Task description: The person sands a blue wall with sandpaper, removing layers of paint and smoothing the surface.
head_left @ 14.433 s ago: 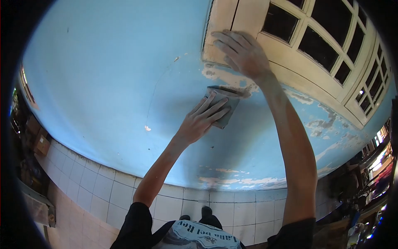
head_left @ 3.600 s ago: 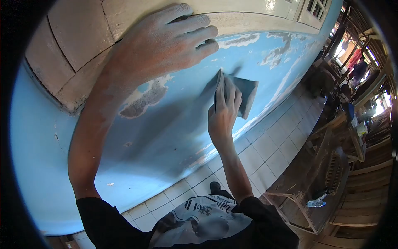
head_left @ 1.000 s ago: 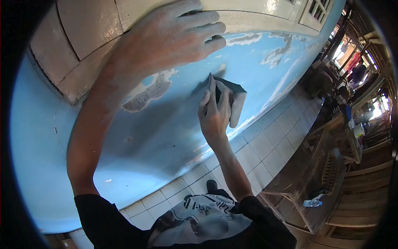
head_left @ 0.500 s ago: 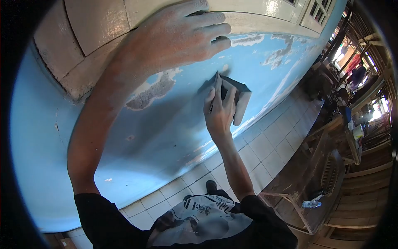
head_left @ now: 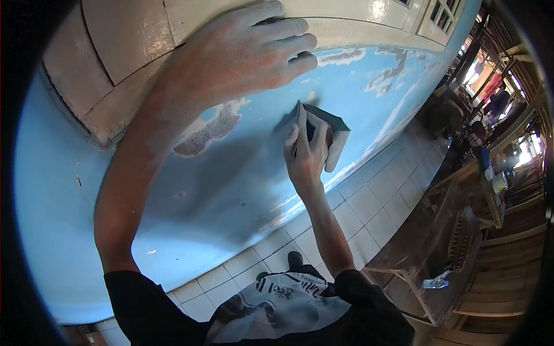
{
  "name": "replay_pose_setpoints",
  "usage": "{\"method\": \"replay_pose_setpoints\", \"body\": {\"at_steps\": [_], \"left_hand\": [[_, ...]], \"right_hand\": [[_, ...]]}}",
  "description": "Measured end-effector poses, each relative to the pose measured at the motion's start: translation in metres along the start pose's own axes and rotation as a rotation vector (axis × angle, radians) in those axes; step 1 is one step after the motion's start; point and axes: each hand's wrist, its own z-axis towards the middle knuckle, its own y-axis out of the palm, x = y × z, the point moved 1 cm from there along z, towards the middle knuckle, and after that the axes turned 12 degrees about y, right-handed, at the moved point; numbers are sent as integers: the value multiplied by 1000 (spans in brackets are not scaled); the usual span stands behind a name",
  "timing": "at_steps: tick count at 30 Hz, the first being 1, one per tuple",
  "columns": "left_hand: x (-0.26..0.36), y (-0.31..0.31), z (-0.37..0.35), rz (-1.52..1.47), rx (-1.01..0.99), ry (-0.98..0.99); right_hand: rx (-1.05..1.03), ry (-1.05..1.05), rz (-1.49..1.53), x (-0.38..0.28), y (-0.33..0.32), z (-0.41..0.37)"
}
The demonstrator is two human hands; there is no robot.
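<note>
A folded dark grey sheet that looks like sandpaper [head_left: 332, 119] is pressed against the light blue wall [head_left: 190, 222]. My right hand [head_left: 309, 155] grips it, with fingers spread over its folds. Higher up, my left hand [head_left: 248, 49], coated in pale dust, lies with its fingers stretched out along the cream wooden frame [head_left: 340, 32] and the top of the blue wall. Nothing is in that hand. Between the two arms, a patch of peeled paint [head_left: 210, 134] shows grey plaster, and more flaking paint [head_left: 389, 75] runs along the wall to the right.
White floor tiles [head_left: 369, 207] run along the foot of the wall. On the right stands a brown wooden bench [head_left: 398, 271] with a plastic bottle [head_left: 435, 284] on it. Cluttered wooden furniture stands farther back, beside a slatted wooden wall [head_left: 502, 271].
The view has shifted very slightly. Both hands stay in almost the same place, the right one still holding the sandpaper to the wall.
</note>
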Motion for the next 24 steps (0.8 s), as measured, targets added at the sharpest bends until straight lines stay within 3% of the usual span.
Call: {"method": "replay_pose_setpoints", "body": {"at_steps": [5,9,13,18,22,24], "left_hand": [[4,7,-4,23,10,-2],[4,6,-5,-40,75,-39],[5,5,-3,-11,41,-2],[0,-1,-2,24,34,-4],[3,7,-2,-4,94,-2],[2,8,-4,17,84,-8]], "right_hand": [[-22,76,-35,-4,-2,7],[51,-45,126,8,4,-4],[79,93,109,0,6,33],[82,-16,151,13,16,-14],[184,81,160,7,13,47],[157,82,155,8,12,32]]}}
